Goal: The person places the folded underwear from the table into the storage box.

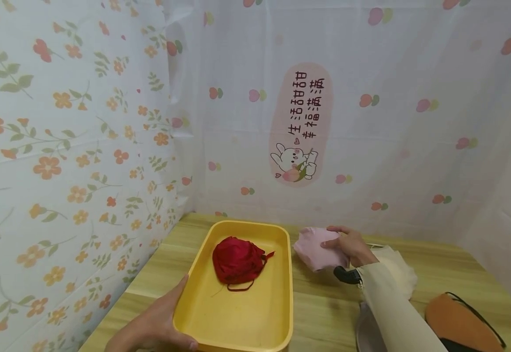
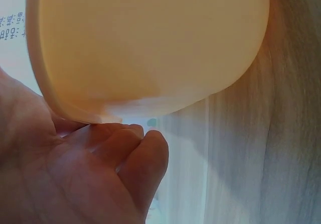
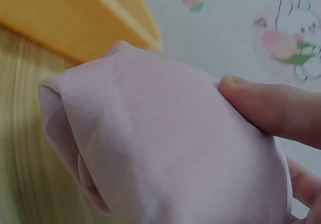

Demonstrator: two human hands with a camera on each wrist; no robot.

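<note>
- Here's the right hand (image 1: 353, 247), out past the right side of the yellow tray (image 1: 246, 320), and its grip is closed on a pink cloth piece (image 1: 314, 249), thumb on one face, fingers round the other!
- That pink piece hangs just beside the tray's far right rim, outside it, with a folded edge showing in the right wrist view; whether it touches the bench (image 1: 321, 313), I can't tell.
- Over to the left hand (image 1: 154, 320): thumb along the tray's left side, fingers at the near edge, a curled grip round that near left corner.
- Inside the tray, towards the far end, sits a crumpled red cloth piece (image 1: 238, 261), thin cords trailing from it.
- Out right, a cream cloth piece (image 1: 398, 269) lies behind the sleeve (image 1: 396, 308), a grey piece (image 1: 367, 330) is partly hidden below it, and an orange piece (image 1: 457, 320) with a black cord rests farther right.
</note>
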